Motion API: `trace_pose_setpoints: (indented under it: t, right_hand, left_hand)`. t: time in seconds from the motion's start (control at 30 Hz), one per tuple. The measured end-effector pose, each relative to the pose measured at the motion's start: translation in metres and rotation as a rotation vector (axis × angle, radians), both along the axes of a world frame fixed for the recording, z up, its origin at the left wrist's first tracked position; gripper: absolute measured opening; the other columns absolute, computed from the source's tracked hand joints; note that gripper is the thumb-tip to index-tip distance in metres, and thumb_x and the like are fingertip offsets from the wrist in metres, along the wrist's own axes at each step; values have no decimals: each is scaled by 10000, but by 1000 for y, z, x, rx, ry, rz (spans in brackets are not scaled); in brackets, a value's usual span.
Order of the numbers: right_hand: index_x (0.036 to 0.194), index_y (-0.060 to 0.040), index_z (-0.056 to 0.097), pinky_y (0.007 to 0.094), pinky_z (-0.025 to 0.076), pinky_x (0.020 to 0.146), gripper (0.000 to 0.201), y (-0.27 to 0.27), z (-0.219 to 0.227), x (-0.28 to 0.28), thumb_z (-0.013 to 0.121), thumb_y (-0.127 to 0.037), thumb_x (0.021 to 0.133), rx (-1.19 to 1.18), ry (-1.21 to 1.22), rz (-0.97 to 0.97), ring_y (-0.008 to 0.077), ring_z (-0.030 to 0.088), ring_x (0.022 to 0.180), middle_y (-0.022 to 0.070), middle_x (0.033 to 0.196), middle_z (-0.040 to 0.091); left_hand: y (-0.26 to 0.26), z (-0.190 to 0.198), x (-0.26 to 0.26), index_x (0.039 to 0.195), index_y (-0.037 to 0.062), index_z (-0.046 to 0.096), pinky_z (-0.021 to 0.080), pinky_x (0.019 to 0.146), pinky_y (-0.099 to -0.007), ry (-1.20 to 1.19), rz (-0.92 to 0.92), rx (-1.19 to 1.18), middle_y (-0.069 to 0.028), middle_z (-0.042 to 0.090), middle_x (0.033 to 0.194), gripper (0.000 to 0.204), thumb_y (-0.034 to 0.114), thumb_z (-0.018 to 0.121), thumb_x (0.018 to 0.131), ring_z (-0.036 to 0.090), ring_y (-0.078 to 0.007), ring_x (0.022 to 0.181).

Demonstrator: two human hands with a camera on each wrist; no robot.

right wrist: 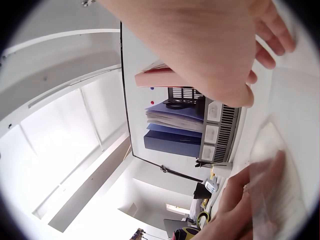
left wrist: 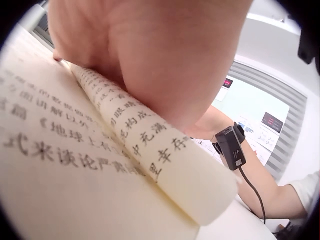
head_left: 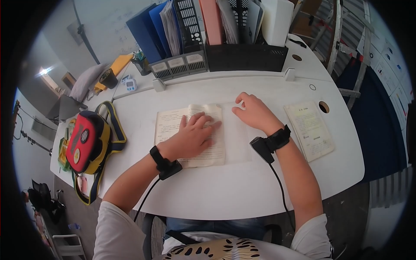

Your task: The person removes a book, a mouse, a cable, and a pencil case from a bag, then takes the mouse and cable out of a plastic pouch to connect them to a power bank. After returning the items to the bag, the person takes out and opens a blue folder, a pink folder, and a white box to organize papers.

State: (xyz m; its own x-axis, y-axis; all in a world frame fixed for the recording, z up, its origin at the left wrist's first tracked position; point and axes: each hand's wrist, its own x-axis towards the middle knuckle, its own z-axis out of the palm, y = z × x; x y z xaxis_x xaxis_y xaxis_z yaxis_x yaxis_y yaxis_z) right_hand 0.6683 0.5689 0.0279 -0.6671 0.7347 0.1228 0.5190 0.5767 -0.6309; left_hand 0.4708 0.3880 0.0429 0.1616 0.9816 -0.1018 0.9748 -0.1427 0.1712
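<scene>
Printed pages [head_left: 173, 121] lie on the white table, a leaf curled over along the right part. My left hand [head_left: 193, 136] rests on them with fingers spread; in the left wrist view the hand [left wrist: 150, 55] presses on the rolled leaf [left wrist: 190, 175]. A clear sheet [head_left: 240, 143] lies flat at the right of the pages. Above its upper end is my right hand [head_left: 255, 113], fingers loosely bent, holding nothing. The right wrist view shows that hand [right wrist: 215, 55] with fingers apart from the pages.
A printed booklet [head_left: 310, 130] lies at the right. A red and yellow bag [head_left: 89, 141] stands at the left. Folders [head_left: 147, 32] and a black file rack [head_left: 247, 57] line the back, with a small white timer [head_left: 130, 84] and a plant pot [head_left: 108, 79] at the back left.
</scene>
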Motion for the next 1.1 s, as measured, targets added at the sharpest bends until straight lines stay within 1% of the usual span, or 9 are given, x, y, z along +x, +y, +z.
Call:
trace_pose_setpoints:
  t: [0.03,0.1,0.23,0.3,0.4,0.63,0.7,0.9,1.1]
  right_hand:
    - [1257,-20,632,441,550,921,429,1,2,1,690,-344,983,-2,-2,-2,378,693,1048,238,1120,707]
    - [1307,-5,598,430,534,983,492,5,9,3,689,-373,992,-123,-29,49,393,662,1164,271,1251,669]
    - [1307,-10,600,424,530,998,494,4,9,2,683,-387,1000,-281,53,79,374,664,1193,266,1269,675]
    - [1296,-20,617,368,540,953,447,6,1,-1,700,-352,1010,-249,115,63,255,674,1080,169,1170,702]
    - [1305,-14,612,363,539,956,449,8,1,-2,698,-345,1013,-301,115,56,249,671,1089,163,1177,698]
    - [1293,-9,621,366,542,954,446,9,-3,-4,700,-345,1011,-286,123,53,256,671,1098,166,1197,691]
    - [1276,-4,617,418,532,987,481,10,-5,-4,693,-383,989,-280,126,62,359,671,1161,253,1274,672]
    - [1272,-7,624,420,534,990,474,8,-5,-4,691,-381,989,-284,113,74,368,670,1177,261,1288,670]
    - [1267,-7,628,428,536,986,468,5,-3,-5,697,-375,986,-273,147,68,366,675,1154,249,1264,675]
  left_hand:
    - [0,2,1,1593,142,444,183,1269,-687,-2,-2,-2,-122,431,1592,603,241,628,1027,275,-350,1572]
    - [2,5,1,1582,135,461,210,1253,-701,-23,13,-34,-127,432,1597,587,251,630,1031,277,-349,1575]
    - [2,-2,-5,1571,129,474,216,1251,-700,-28,-23,-26,-137,426,1607,572,256,629,1036,270,-351,1583]
    - [2,0,-6,1549,117,487,211,1251,-705,-36,-36,-35,-129,418,1626,559,273,639,1034,254,-361,1593]
    - [3,6,-3,1494,104,523,207,1254,-703,-64,-31,-60,-131,406,1642,522,291,656,1025,240,-370,1599]
    - [3,-5,-11,1471,62,475,206,1256,-700,11,-55,-13,-139,425,1637,562,308,681,1010,272,-393,1589]
    - [4,-2,-13,1525,52,419,206,1256,-697,-37,-29,-45,-147,442,1627,628,321,673,1016,282,-398,1586]
    - [6,10,-4,1574,88,438,205,1264,-671,-17,-12,-96,-166,435,1627,641,363,646,1034,292,-384,1579]
    - [7,-1,-11,1583,104,446,185,1268,-665,-57,-76,-28,-195,430,1620,631,402,610,1052,286,-368,1582]
